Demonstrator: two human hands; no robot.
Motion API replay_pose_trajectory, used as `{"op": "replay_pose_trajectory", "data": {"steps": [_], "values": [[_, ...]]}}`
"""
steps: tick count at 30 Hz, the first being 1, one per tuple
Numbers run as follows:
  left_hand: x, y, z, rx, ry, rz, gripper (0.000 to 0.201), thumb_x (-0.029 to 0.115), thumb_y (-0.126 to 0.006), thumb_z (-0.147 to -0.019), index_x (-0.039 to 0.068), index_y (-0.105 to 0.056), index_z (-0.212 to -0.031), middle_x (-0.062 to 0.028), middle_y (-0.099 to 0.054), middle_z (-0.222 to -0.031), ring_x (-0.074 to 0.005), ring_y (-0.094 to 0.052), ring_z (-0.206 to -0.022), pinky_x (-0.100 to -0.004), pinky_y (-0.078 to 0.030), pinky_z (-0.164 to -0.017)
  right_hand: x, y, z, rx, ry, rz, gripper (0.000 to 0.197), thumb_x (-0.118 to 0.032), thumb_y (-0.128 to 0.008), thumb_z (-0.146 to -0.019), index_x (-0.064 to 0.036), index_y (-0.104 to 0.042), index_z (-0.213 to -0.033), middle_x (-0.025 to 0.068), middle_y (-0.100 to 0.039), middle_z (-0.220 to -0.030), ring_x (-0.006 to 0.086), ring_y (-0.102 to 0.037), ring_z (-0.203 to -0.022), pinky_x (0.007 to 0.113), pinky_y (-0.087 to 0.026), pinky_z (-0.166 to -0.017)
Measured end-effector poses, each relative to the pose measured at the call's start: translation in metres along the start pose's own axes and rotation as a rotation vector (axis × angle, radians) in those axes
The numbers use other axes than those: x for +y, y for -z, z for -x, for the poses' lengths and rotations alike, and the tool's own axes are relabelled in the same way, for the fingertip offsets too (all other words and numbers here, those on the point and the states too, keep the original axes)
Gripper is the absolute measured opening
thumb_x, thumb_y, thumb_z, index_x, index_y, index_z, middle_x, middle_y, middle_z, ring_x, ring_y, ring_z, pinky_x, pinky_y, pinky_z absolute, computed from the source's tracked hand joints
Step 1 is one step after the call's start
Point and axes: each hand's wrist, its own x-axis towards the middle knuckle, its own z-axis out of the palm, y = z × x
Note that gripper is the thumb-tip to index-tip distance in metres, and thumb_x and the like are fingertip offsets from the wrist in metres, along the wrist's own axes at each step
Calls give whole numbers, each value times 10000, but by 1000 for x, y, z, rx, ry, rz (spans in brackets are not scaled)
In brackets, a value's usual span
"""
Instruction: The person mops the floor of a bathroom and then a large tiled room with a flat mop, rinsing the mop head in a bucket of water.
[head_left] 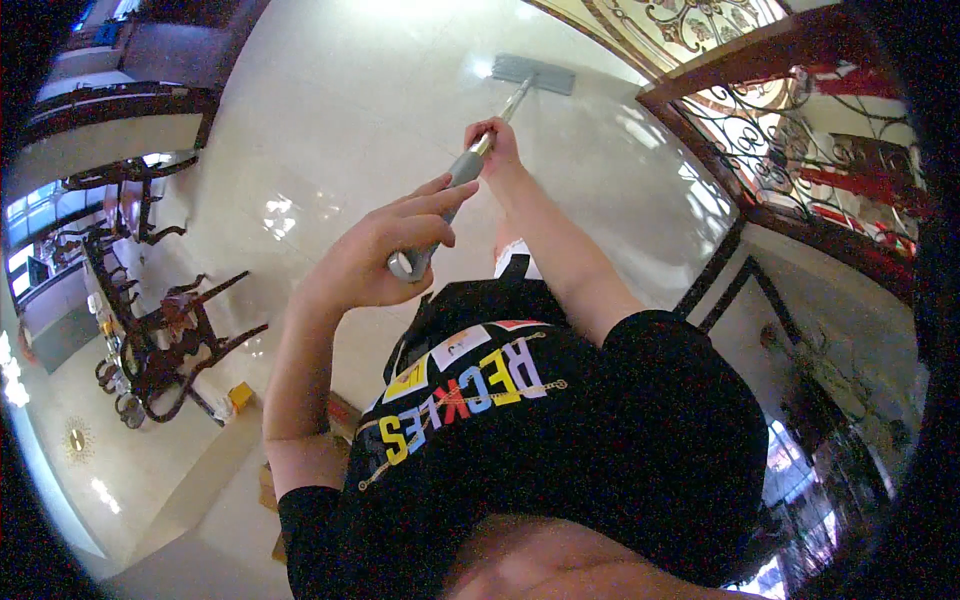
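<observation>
A flat mop (533, 74) with a wide grey rectangular head rests on the shiny pale floor, its pole slanting back toward my body. My right hand (493, 147) is closed round the pole, partway along it, just past the grey grip. Nearer to me, my left hand (395, 235) holds the grey grip close to its rounded end. The fingers of that hand lie across the grip, some nearly straight, and the grip's end cap shows below the palm.
Dark wooden furniture with curved legs (180, 335) stands at the left, beside a small yellow box (239, 396). A dark-framed door with scrolled metalwork (740, 125) bounds the right side. Glossy tiled floor (330, 120) stretches ahead, with bright reflections on it.
</observation>
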Motion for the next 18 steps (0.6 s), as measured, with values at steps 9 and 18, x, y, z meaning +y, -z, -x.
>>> {"op": "replay_pose_trajectory", "data": {"steps": [9, 18], "values": [[-71, 2, -31, -107, 369, 40, 572, -23, -601, -623, 134, -481, -1159, -81, -260, -1375, -307, -270, -1245, -366, -367, -910, -39, 32, -84, 380, 38, -13, 127, -117, -435, -724, -18, -362, -691, 124, -455, -617, 225, -519, -539, 328, -530, -541], [-85, 73, 52, 415, 899, 148, 524, 188, -600, -771, -1, -394, -1214, -141, -575, -966, -194, -545, -828, -298, -434, -720, 64, -28, -120, 329, -353, 320, 159, -137, -537, -770, -49, -471, -656, 83, -499, -575, 207, -503, -567, 325, -430, -521]]}}
